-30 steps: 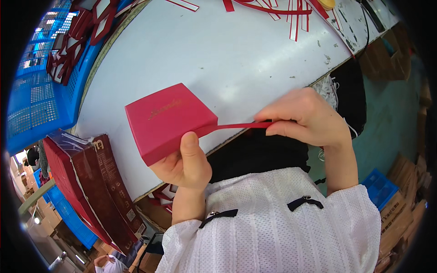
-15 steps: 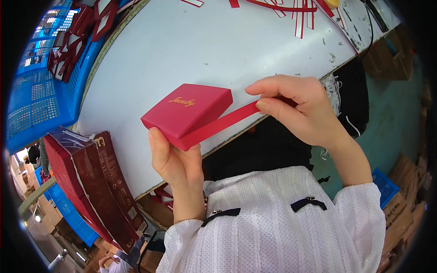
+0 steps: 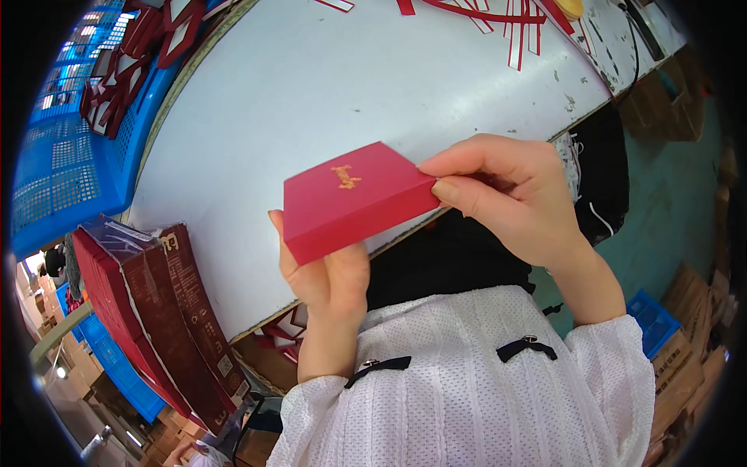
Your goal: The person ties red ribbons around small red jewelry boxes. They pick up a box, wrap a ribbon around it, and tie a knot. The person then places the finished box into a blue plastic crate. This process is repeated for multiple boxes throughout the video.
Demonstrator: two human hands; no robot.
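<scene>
A flat red gift box (image 3: 342, 187) with gold lettering on its lid is held slightly tilted above the near edge of the table. My left hand (image 3: 331, 276) is closed around its near left part from below, the thumb up at its left side and most fingers hidden underneath. With thumb and forefinger, my right hand (image 3: 510, 191) pinches the right corner of the box. A smooth red band covers the near side of the box, and I cannot make out its end under the right fingertips.
A white table (image 3: 233, 117) lies beneath. Red and white strips (image 3: 515, 39) are scattered at its far edge. Left stands a blue basket (image 3: 70, 171) with red-and-white pieces; below it, a dark red carton (image 3: 171, 311) holds red items. At right is a blue crate (image 3: 652, 321).
The box has moved right and turned. The red strip, earlier stretched out from the box to my right hand, now lies along its side, and my right fingers have reached the corner.
</scene>
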